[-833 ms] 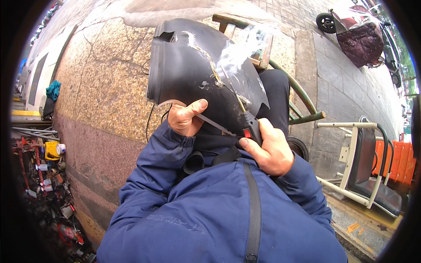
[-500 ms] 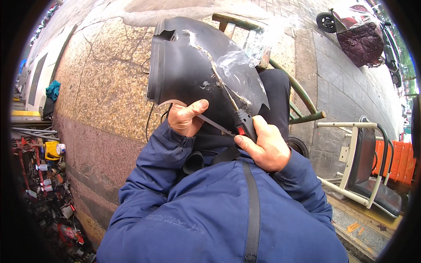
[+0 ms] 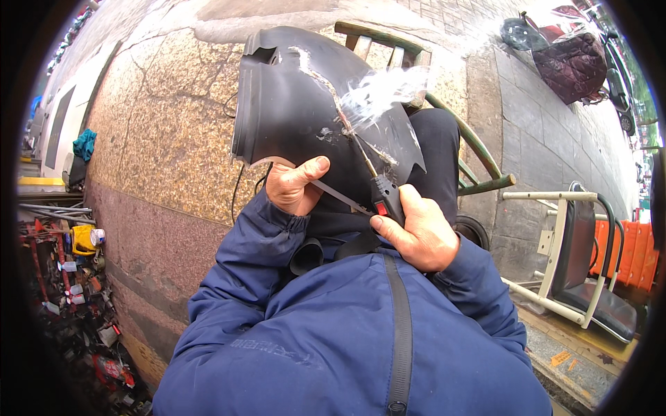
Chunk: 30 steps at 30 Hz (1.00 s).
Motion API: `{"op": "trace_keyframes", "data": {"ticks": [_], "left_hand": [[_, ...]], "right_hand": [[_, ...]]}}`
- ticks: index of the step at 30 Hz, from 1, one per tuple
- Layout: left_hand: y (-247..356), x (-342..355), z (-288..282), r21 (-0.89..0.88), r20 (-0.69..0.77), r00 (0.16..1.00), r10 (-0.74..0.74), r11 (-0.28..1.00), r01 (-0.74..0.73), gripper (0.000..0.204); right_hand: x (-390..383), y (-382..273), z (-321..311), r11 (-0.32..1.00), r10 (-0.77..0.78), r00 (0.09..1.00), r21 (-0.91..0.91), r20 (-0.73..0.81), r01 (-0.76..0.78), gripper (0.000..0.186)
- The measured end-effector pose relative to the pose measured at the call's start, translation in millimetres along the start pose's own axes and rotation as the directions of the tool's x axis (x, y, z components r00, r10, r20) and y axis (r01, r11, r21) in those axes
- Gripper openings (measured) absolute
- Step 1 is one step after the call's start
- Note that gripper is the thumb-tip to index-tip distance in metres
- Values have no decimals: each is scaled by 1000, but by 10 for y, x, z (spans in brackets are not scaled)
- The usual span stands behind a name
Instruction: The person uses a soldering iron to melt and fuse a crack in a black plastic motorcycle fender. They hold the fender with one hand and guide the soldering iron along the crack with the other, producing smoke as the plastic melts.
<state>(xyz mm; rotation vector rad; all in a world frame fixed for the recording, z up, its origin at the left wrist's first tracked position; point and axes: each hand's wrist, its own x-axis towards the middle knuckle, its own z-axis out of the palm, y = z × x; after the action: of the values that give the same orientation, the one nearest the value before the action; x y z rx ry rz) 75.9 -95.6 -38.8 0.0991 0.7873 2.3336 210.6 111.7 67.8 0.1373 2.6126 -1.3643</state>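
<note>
A large curved black plastic shell (image 3: 284, 118) rests over my lap. A rough, pale-and-brown melted seam runs down its face, and its right end comes to a jagged point. My left hand (image 3: 295, 186) grips the shell's lower edge, thumb on top and fingers hidden beneath. In my right hand (image 3: 420, 229) is a soldering iron (image 3: 386, 194) with a black handle and a red switch. Its thin metal shaft points up and left, with the tip against the seam. White smoke (image 3: 385, 90) rises there. A narrow pale strip or edge spans between my hands.
Behind the shell is a worn green wooden chair (image 3: 485, 156). A metal-framed chair with black padding (image 3: 576, 256) stands at right, near orange barriers (image 3: 635, 256). A vehicle with a quilted maroon cover (image 3: 572, 69) is at upper right. Jumbled tools and parts (image 3: 76, 298) fill the lower left.
The smoke has thickened and drifted toward the upper right, partly veiling the wheel there. The iron's tip has shifted very slightly up and left along the seam; both hands keep their holds.
</note>
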Motion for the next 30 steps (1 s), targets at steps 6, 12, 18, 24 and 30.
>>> {"op": "trace_keyframes", "data": {"ticks": [6, 12, 18, 24, 30], "left_hand": [[8, -5, 35, 9, 1, 1000, 8, 1000, -8, 43], [-5, 8, -3, 3, 36, 999, 38, 999, -38, 41], [1, 3, 46, -8, 25, 999, 28, 1000, -27, 41], [6, 9, 11, -11, 66, 998, 4, 1000, -3, 43], [-16, 18, 4, 11, 39, 999, 9, 1000, -9, 44]], "right_hand": [[-2, 5, -5, 1000, 9, 1000, 7, 9, -9, 45], [-15, 5, -1, 1000, 18, 1000, 4, 7, -18, 44], [-84, -47, -64, 996, -53, 994, 65, -93, 59, 39], [6, -54, -55, 1000, -17, 999, 22, -44, 18, 42], [19, -36, -42, 1000, 6, 1000, 6, -19, -6, 43]]}}
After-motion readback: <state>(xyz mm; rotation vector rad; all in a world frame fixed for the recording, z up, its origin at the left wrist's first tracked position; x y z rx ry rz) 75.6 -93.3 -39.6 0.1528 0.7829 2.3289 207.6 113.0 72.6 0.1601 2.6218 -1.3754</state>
